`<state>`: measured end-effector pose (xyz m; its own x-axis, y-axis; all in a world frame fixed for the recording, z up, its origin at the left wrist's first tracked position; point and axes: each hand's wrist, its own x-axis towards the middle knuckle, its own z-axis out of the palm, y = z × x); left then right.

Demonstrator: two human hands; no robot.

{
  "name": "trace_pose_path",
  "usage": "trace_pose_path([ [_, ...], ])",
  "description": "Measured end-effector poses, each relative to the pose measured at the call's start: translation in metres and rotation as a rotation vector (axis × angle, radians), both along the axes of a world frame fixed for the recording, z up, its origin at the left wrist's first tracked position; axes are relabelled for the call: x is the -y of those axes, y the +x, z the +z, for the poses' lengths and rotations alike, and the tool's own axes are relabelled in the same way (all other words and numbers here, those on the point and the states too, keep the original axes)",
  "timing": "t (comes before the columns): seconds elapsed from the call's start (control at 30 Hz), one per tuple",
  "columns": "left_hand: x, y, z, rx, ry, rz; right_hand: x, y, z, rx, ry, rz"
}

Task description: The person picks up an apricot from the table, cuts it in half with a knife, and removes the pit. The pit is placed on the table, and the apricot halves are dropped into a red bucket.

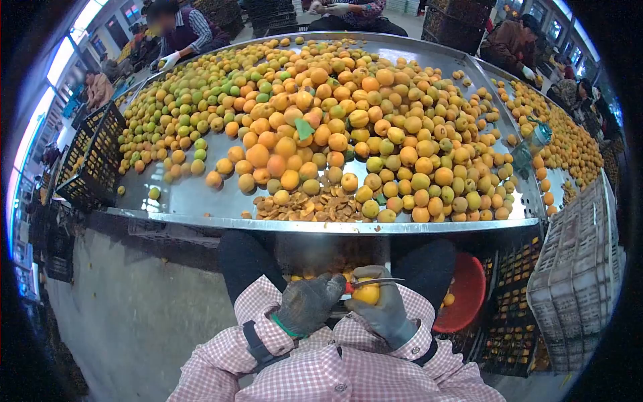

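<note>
My left hand [309, 307], in a dark grey glove with a green cuff, is closed around the red handle of a small knife [390, 280]. Its thin blade points right and lies across the upper side of a yellow apricot [366, 293]. That fruit sits in the curled fingers of my gloved right hand [390, 313]. Both hands are close together above my lap, in front of the metal table [321, 226]. Below and behind them, a container [335, 258] with more apricots shows partly between my knees.
A large heap of apricots [288, 144] covers much of the table, with stone-like pieces [305, 209] near its front edge. A black crate [90, 157] stands left; a red basin [469, 295] and stacked white crates [576, 268] stand right. Several people sit around the tables.
</note>
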<state>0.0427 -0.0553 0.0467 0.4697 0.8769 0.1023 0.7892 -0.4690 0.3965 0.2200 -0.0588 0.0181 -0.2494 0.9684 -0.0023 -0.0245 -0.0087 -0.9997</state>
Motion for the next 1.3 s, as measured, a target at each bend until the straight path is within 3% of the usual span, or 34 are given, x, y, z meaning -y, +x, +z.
trace_pose_path([
  [0.07,-0.003,0.001,-0.008,0.032,-0.054,0.003,-0.003,0.000,0.002,-0.117,-0.134,-0.022],
  [0.13,-0.010,0.008,-0.006,0.036,-0.122,0.043,-0.009,0.002,0.010,-0.091,-0.512,0.027],
  [0.17,-0.014,0.010,-0.006,0.040,-0.179,0.077,-0.009,0.001,0.009,-0.091,-0.510,0.025],
  [0.2,-0.015,0.009,-0.015,0.041,-0.172,0.075,-0.012,0.000,0.006,-0.319,-0.599,-0.002],
  [0.23,-0.013,0.008,-0.029,0.201,-0.172,0.076,-0.013,-0.001,0.003,-0.547,-0.692,-0.030],
  [0.27,-0.010,0.008,-0.039,0.361,-0.175,0.078,-0.015,0.001,-0.001,-0.544,-0.697,-0.033],
  [0.3,-0.010,0.010,-0.026,0.364,-0.176,0.079,-0.019,0.003,-0.004,-0.087,-0.224,-0.037],
  [0.33,-0.013,0.013,-0.002,0.266,-0.375,0.105,-0.024,0.005,-0.005,0.363,0.255,-0.038],
  [0.37,-0.015,0.015,0.011,0.164,-0.571,0.129,-0.028,0.008,-0.006,0.363,0.256,-0.040],
  [0.4,-0.016,0.014,0.001,0.165,-0.571,0.129,-0.031,0.011,-0.007,0.345,0.266,0.007],
  [0.47,-0.021,0.013,-0.028,0.590,-0.344,0.034,-0.037,0.018,-0.005,0.331,0.277,0.057],
  [0.5,-0.022,0.015,-0.025,0.595,-0.346,0.031,-0.039,0.023,0.000,0.228,0.168,0.082],
  [0.57,-0.026,0.021,-0.013,0.952,-0.379,0.064,-0.041,0.029,0.014,0.132,0.057,0.102],
  [0.6,-0.032,0.012,-0.010,0.954,-0.382,0.059,-0.042,0.031,0.025,-0.304,-0.273,0.009],
  [0.63,-0.041,-0.005,-0.006,0.654,-0.057,-0.085,-0.041,0.032,0.029,-0.741,-0.600,-0.091],
  [0.67,-0.046,-0.014,-0.004,0.345,0.260,-0.220,-0.040,0.033,0.029,-0.739,-0.600,-0.099],
  [0.7,-0.047,-0.012,0.010,0.351,0.259,-0.224,-0.038,0.034,0.028,-0.693,-0.508,-0.068],
  [0.77,-0.037,-0.010,0.047,1.046,-1.027,0.229,-0.032,0.034,0.026,-0.606,-0.337,-0.009],
  [0.8,-0.033,-0.008,0.036,1.073,-0.901,0.155,-0.033,0.033,0.027,-0.607,-0.337,-0.011],
  [0.83,-0.030,-0.008,0.030,1.071,-0.902,0.154,-0.034,0.032,0.029,-0.534,-0.241,0.019],
  [0.9,-0.025,-0.006,0.024,0.744,-0.457,0.006,-0.033,0.030,0.033,-0.462,-0.148,0.049],
  [0.93,-0.022,-0.008,0.021,0.648,-0.409,0.011,-0.032,0.030,0.036,-0.348,-0.099,0.017],
  [1.0,-0.017,-0.005,0.028,0.567,-0.404,0.044,-0.029,0.030,0.036,-0.232,-0.057,-0.013],
  [1.23,0.001,-0.004,0.023,0.202,-0.236,0.078,-0.023,0.015,0.036,-0.377,-0.050,-0.021],
  [1.3,0.003,-0.003,0.019,0.202,-0.211,0.086,-0.022,0.012,0.038,-0.391,-0.051,-0.014],
])
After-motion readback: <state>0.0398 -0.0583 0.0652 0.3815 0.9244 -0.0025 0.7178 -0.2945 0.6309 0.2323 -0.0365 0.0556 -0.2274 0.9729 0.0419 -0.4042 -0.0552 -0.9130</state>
